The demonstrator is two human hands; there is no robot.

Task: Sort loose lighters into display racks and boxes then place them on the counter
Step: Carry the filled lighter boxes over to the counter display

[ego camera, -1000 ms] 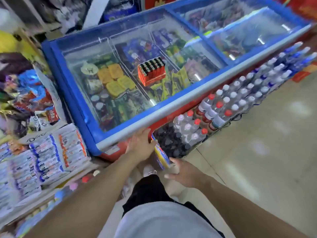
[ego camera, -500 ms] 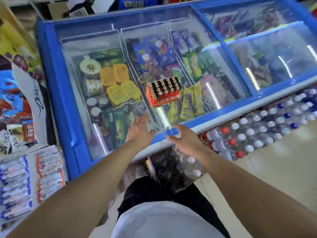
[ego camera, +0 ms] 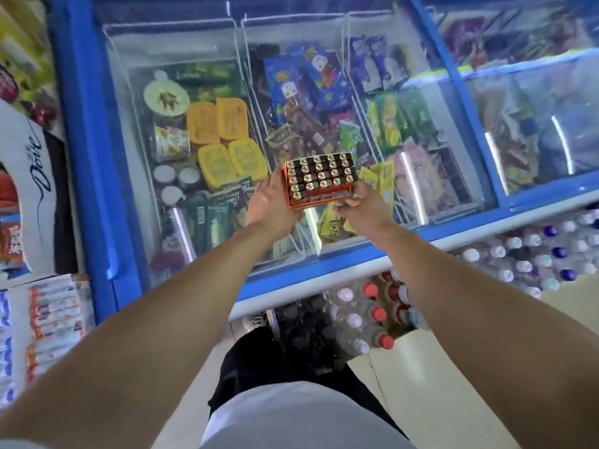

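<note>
Nearest the camera, the person's two bare forearms reach forward over a grey shirt and dark trousers toward a blue-framed chest freezer (ego camera: 81, 157). Below the wrists, on the floor against the freezer's front, stand packs of bottled drinks (ego camera: 366, 319) with red and white caps, and more bottles with white and blue caps run off to the right of the right hand. Both hands meet at an orange display box of lighters (ego camera: 319, 179), which sits on the freezer's glass lid (ego camera: 181, 47). The left hand (ego camera: 275, 202) is cupped against the box's left side and near corner, fingers lying along its wall. The right hand (ego camera: 363, 205) has its fingers curled round the box's near right corner. Black lighters stand upright in rows inside the box, their metal tops showing. Under the glass, left of the left hand, lie yellow tubs (ego camera: 223, 140) and round cups; beyond the box lie bright wrapped ice creams in wire baskets.
</note>
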